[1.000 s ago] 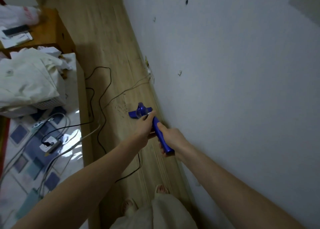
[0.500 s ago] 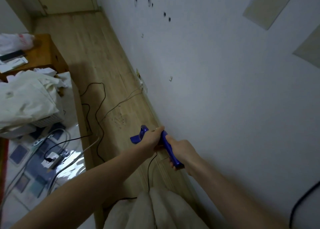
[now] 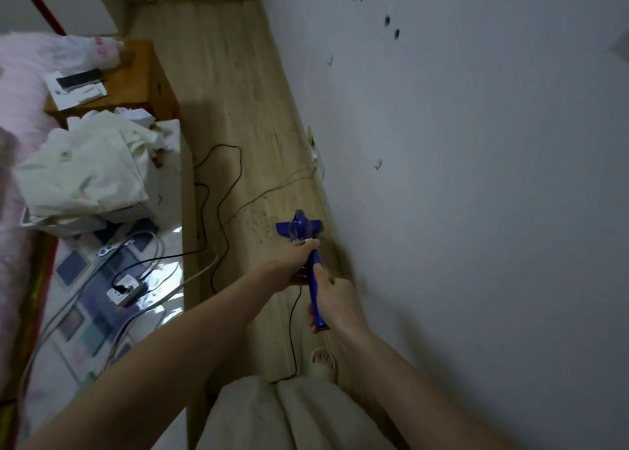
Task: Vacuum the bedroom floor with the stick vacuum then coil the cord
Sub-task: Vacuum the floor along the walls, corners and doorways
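Note:
I hold a blue stick vacuum point(image 3: 315, 272) in both hands, pointing down at the wooden floor point(image 3: 218, 85) beside the wall. My left hand point(image 3: 295, 262) grips the upper part of the stick just behind the blue body. My right hand point(image 3: 335, 298) grips the handle lower down, near its end. The vacuum's flat blue head point(image 3: 299, 229) sits on the floor by the skirting board. Its black cord point(image 3: 292, 330) hangs from the handle and runs down past my foot point(image 3: 323, 359).
More black and grey cables point(image 3: 218, 190) loop over the floor to a power strip point(image 3: 124, 291) on the patterned mat at left. A laundry basket heaped with white cloth point(image 3: 85, 173) and a wooden bedside table point(image 3: 136, 85) stand on the left. The white wall point(image 3: 476, 177) is close on the right.
The view has tilted down and shifted. The vacuum head has been pushed forward along the wall, away from me. Both hands keep their grip on the stick.

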The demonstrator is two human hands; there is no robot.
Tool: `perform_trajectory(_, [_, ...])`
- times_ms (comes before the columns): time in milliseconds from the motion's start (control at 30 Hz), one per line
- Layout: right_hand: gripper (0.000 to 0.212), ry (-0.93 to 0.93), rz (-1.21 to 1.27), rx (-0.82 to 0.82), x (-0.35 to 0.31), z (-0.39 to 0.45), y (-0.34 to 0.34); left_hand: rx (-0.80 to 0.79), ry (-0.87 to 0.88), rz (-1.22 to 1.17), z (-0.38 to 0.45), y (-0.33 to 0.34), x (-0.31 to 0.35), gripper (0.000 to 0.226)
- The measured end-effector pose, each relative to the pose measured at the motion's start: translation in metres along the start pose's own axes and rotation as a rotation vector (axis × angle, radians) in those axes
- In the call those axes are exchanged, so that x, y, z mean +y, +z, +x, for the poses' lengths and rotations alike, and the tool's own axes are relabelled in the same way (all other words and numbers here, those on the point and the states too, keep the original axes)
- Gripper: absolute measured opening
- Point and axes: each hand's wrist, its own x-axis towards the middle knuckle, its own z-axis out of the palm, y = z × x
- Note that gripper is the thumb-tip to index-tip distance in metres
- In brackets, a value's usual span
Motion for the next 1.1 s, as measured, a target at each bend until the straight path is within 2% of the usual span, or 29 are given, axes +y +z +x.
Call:
perform_trajectory(100, [0.044, 0.002, 0.018, -0.019, -0.011, 0.030, -0.010, -0.008, -0.006, -0.032, 0.027, 0.002, 0.015, 0.033])
perform_trajectory(200, [0.047, -0.017, 0.006, -0.032, -0.022, 0.062, -0.022, -0.001, -0.009, -0.070, 0.050, 0.009, 0.034, 0.037])
perform_trajectory(367, [0.052, 0.019, -0.078, -0.055, -0.045, 0.098, -0.037, 0.009, 0.017, -0.092, 0.078, 0.014, 0.061, 0.038])
perform_trajectory(533, [0.055, 0.131, -0.013, -0.080, -0.062, 0.115, -0.039, 0.018, 0.011, -0.102, 0.093, 0.011, 0.077, 0.031])
perform_trajectory(600, [0.055, 0.119, -0.012, -0.073, -0.060, 0.118, -0.036, 0.013, 0.006, -0.109, 0.095, 0.009, 0.078, 0.029])
perform_trajectory(900, [0.053, 0.030, -0.026, -0.043, -0.046, 0.094, -0.038, 0.006, -0.022, -0.126, 0.067, 0.015, 0.068, 0.036])
perform_trajectory(1100, [0.056, 0.054, 0.017, -0.025, -0.035, 0.037, -0.043, 0.022, -0.091, -0.169, 0.019, 0.020, 0.052, 0.026])
